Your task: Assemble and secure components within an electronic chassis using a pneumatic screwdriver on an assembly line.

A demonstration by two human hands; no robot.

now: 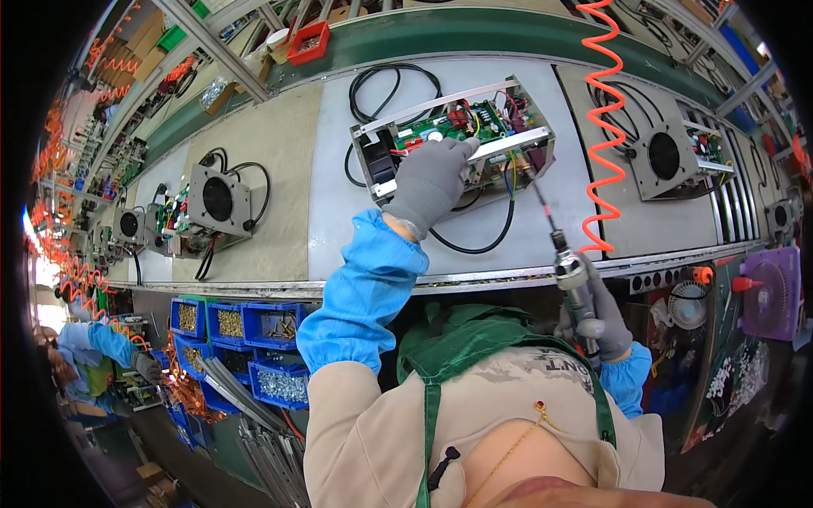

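A metal chassis [514,140] with a green circuit board [457,121] and a black fan [378,158] lies on the bench in front of me. My left hand [430,179], in a grey glove, grips its near rail, fingers bent over the edge by the board. In my gloved right hand [603,315] is a power screwdriver [572,279], its long shaft slanting up and left. The bit's tip meets the near right corner of the chassis, beside a yellow-green wire; whether a screw sits there is too small to tell. A black cable [489,251] loops below the chassis.
Similar fan units stand left [216,200] and right [669,157] on the bench. An orange coiled hose [603,152] hangs right of the chassis. Blue bins [279,385] of screws sit below the bench edge, left. A red bin [308,42] stands behind. Another person's gloved hand [147,366] shows far left.
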